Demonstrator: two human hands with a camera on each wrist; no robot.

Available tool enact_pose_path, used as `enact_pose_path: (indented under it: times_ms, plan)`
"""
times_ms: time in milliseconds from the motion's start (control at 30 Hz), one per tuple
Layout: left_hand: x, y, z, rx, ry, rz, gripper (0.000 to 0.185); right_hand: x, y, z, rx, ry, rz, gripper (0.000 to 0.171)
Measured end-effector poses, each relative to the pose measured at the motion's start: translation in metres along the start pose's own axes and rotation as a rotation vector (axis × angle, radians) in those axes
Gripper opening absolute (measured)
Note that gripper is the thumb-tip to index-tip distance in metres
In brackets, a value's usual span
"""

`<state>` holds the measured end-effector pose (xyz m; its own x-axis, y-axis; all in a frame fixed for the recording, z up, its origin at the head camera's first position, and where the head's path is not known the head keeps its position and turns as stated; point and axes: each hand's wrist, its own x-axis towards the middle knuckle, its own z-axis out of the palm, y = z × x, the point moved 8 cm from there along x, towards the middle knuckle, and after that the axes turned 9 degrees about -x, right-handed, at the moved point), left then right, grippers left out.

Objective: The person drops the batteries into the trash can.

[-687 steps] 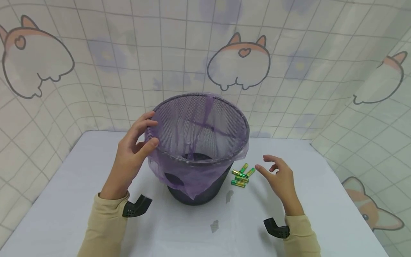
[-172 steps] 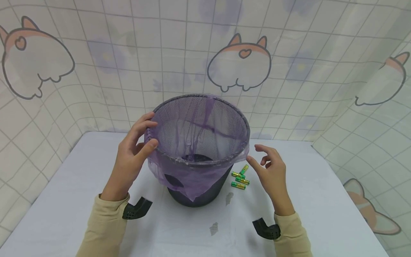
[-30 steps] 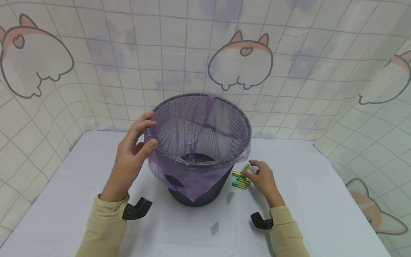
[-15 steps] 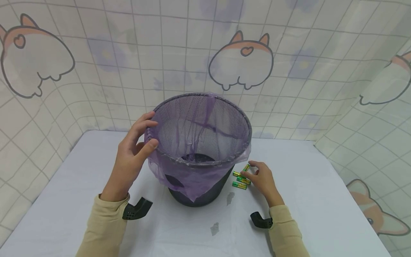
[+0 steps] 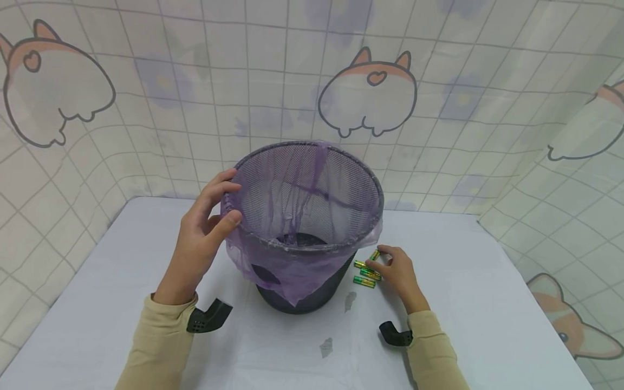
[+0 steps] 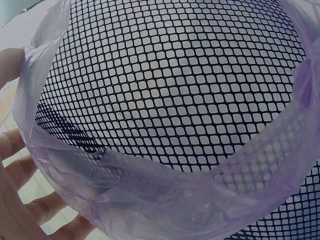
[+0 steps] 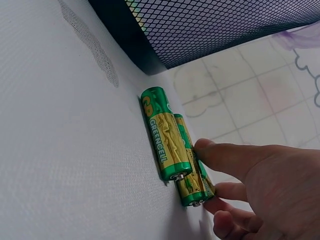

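I see the bench under a white cloth, and on it a black mesh bin standing upright. A purple bag lines the bin, its edge folded over the rim and hanging down the outside. The bin's floor shows dark through the liner, and I can make out nothing lying in it.

My left hand grips the bin's rim on its left side, thumb inside and fingers curled over the bag; the left wrist view shows fingers against the plastic.

My right hand is down on the bench just right of the bin, fingers curled. Its fingertips pinch one of the green and gold batteries, which lie in a small cluster beside the bin's base. In the right wrist view, two batteries lie side by side, touching, and a fingertip presses the farther one.
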<state>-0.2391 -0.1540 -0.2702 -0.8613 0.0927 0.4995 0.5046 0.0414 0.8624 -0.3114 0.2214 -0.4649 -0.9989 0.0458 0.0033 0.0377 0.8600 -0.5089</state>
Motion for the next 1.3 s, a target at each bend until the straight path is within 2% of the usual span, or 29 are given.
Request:
enact_pose_path:
  times_ms: [267,567,967,1300]
  plan:
    - [0.0001,-0.0002,-0.0002,-0.014,0.004,0.001,0.040,0.0000,-0.0010,-0.0007,-0.006,0.018,-0.001,0.054]
    - [0.0001,-0.0002,-0.0002,-0.010,0.004,0.000,0.040,-0.0010,0.0010,-0.0052,-0.017,0.076,-0.010,0.052]
    - [0.0000,0.0005,0.0001,-0.002,0.001,0.001,0.040,0.0011,0.0081,-0.0044,-0.020,0.080,0.009,0.053]
    - [0.0000,0.0002,-0.0001,-0.002,0.001,-0.004,0.041,0.0020,0.0065,-0.0057,-0.034,0.107,-0.019,0.053]
